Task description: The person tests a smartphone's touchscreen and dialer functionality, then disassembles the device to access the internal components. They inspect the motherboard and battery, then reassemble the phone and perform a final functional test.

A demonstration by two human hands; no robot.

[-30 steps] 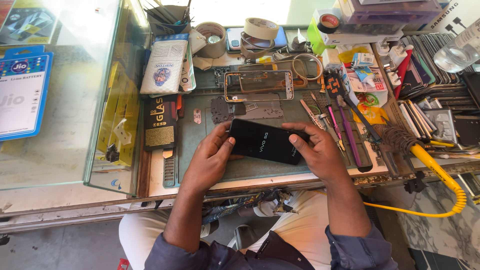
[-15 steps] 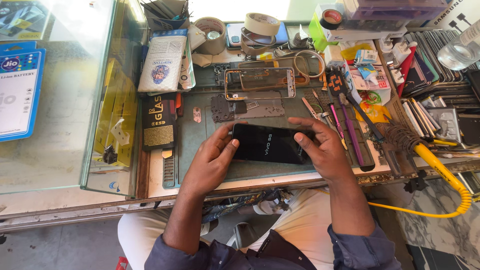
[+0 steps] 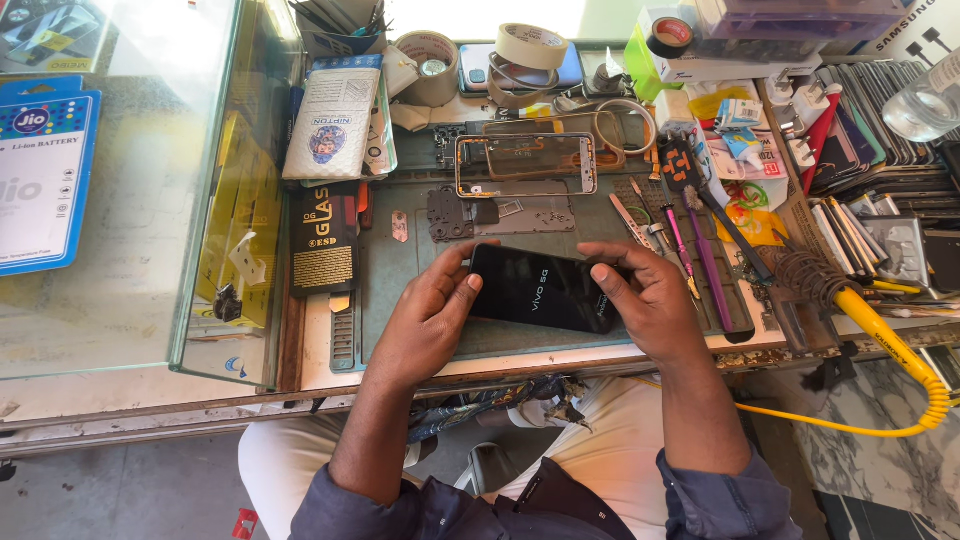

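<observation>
A black smartphone [image 3: 538, 290] lies flat, back side up, just above the grey work mat [image 3: 400, 290]. My left hand [image 3: 428, 318] grips its left end, thumb on top. My right hand [image 3: 650, 300] clasps its right end with the fingers curled over the edge. Behind the phone on the mat lie a phone middle frame [image 3: 526, 165] and a grey metal inner plate [image 3: 500, 213].
Tweezers and purple-handled tools [image 3: 690, 250] lie right of the mat. A soldering iron with a yellow coiled cord [image 3: 880, 340] sits at the right edge. Tape rolls [image 3: 533, 45] stand at the back. A glass display case [image 3: 130, 190] fills the left side.
Both hands have stayed on the phone; they and the phone have shifted slightly, with the left thumb now lying over the phone's left end.
</observation>
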